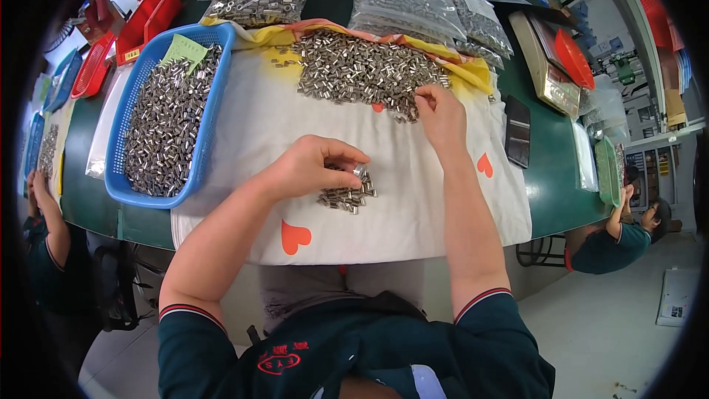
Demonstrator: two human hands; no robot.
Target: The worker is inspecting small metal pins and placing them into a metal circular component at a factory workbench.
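A large heap of short silvery metal sleeves (362, 66) lies on a white cloth (244, 118) with red hearts. At the heap's near right edge, my right hand (442, 117) has its thumb and fingertips pinched together; what is between them is too small to make out. My left hand (304, 165) is curled closer to me, with a few metal sleeves (360, 171) showing between its thumb and fingers. Just below it sits a small pile of sleeves (347, 198), partly covered by that hand.
To the left stands a blue basket (114, 170) full of sleeves, with a green note (185, 52) in it. Bulging clear bags (402, 0) of metal parts line the back. A black phone (518, 133) lies at right on the green table (554, 192). Other people work at both sides.
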